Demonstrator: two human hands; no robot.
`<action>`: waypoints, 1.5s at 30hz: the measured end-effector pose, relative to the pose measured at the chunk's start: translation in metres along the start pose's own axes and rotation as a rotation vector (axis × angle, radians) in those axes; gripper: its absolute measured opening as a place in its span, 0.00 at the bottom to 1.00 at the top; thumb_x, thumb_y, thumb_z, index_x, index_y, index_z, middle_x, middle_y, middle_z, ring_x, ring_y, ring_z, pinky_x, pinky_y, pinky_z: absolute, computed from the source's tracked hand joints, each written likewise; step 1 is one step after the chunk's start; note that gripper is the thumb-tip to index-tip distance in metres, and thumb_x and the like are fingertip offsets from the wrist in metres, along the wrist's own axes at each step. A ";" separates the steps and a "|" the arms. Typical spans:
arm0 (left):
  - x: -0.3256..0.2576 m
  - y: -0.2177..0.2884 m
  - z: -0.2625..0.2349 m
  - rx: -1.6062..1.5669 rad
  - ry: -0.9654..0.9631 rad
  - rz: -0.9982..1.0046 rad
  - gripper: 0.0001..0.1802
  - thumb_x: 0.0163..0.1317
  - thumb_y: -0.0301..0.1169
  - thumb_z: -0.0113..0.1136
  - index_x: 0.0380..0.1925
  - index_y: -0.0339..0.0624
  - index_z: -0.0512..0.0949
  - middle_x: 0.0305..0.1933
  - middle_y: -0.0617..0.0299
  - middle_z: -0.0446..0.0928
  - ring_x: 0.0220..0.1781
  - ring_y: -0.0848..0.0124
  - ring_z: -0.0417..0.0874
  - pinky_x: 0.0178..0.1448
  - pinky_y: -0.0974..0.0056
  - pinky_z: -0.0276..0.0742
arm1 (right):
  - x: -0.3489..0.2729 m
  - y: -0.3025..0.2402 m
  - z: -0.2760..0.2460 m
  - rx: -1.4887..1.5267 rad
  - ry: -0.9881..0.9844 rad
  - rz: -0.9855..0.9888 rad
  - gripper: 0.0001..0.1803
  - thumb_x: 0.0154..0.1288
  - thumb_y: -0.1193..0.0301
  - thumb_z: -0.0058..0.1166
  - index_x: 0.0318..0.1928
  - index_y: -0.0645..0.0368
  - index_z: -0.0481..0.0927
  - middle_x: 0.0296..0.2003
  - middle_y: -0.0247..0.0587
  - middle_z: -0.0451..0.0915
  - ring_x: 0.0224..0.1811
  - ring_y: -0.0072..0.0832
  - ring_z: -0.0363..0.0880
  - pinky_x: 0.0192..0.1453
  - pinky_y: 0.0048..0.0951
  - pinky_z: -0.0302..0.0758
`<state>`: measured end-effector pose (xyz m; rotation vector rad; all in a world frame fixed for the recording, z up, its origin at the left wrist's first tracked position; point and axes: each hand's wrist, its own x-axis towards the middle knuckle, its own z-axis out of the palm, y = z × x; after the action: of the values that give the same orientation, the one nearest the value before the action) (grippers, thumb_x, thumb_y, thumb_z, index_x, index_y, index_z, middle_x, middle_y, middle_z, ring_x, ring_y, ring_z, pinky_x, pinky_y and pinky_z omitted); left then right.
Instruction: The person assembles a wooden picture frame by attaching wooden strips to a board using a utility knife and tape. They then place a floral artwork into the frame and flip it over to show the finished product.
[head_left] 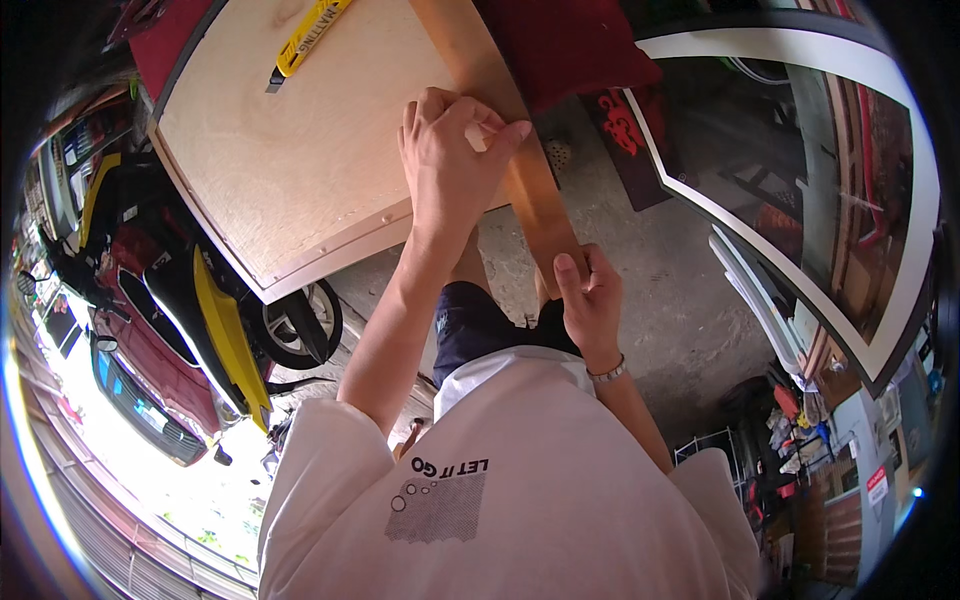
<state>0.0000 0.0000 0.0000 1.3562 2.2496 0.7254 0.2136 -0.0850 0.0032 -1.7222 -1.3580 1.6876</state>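
A long, flat, wood-coloured strip (540, 210) slants from the far edge down toward me, partly over a pale plywood panel (300, 180). My right hand (595, 310) grips its near end, thumb on top and the other fingers curled behind the edge. Higher up, my left hand (450, 150) is over the strip and the panel's right side. Its fingers are bent, with thumb and forefinger drawn close together at the strip; whatever they pinch is too small to make out. A yellow utility knife (305, 42), blade showing, lies on the panel beyond my left hand.
Dark red cloth (560, 50) lies right of the strip. A white-and-black framed glass pane (780, 47) stands at the right, above concrete floor (660, 320). A yellow-and-black motorbike (215, 320) is parked at the left. Clutter (800, 430) fills the lower right.
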 end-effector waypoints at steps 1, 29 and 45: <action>0.000 0.000 0.000 0.007 0.001 -0.004 0.13 0.49 0.40 0.81 0.24 0.46 0.86 0.37 0.59 0.79 0.47 0.57 0.77 0.58 0.54 0.72 | 0.000 -0.002 0.001 -0.007 0.001 0.001 0.24 0.74 0.55 0.62 0.30 0.62 0.72 0.23 0.42 0.75 0.27 0.26 0.71 0.32 0.31 0.68; -0.108 -0.002 -0.011 -0.421 0.163 -0.283 0.11 0.68 0.30 0.67 0.34 0.36 0.75 0.30 0.62 0.74 0.34 0.74 0.73 0.42 0.67 0.72 | 0.086 -0.016 0.002 -0.351 0.075 -0.428 0.23 0.70 0.55 0.65 0.45 0.62 0.74 0.39 0.45 0.74 0.41 0.39 0.73 0.48 0.41 0.73; -0.110 0.031 0.099 -0.934 0.474 -0.676 0.41 0.67 0.37 0.72 0.68 0.31 0.57 0.65 0.46 0.71 0.66 0.60 0.74 0.72 0.59 0.67 | 0.120 -0.060 0.001 -0.466 0.037 -0.444 0.28 0.59 0.59 0.77 0.42 0.63 0.71 0.34 0.37 0.71 0.35 0.28 0.68 0.41 0.33 0.72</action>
<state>0.1278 -0.0650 -0.0492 -0.0226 1.9852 1.6249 0.1689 0.0403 -0.0151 -1.4965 -2.0518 1.1507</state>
